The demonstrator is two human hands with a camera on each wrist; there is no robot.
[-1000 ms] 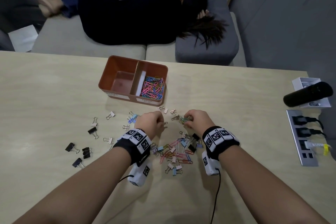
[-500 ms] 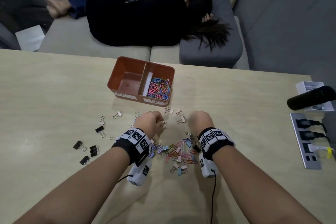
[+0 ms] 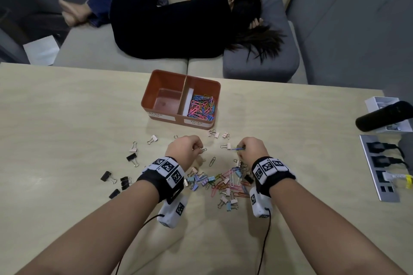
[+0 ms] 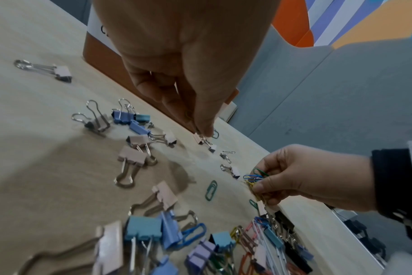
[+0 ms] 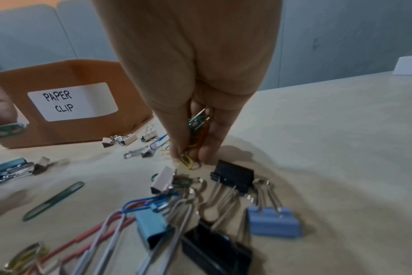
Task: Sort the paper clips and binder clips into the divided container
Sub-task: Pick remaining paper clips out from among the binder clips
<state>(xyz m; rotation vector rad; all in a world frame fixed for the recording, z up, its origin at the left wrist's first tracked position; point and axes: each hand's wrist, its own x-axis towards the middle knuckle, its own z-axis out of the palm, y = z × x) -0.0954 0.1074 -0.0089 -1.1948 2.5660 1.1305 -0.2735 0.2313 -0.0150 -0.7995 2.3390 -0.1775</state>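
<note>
On table [image 3: 67,118], container's [image 3: 166,116] right compartment holds paper clips [image 3: 202,108].

One divided container [image 3: 181,96] with two compartments. Five black binder clips [image 3: 125,182] lie near the tabletop's left edge. The mixed pile [image 3: 220,182] is too tangled to count.
</note>
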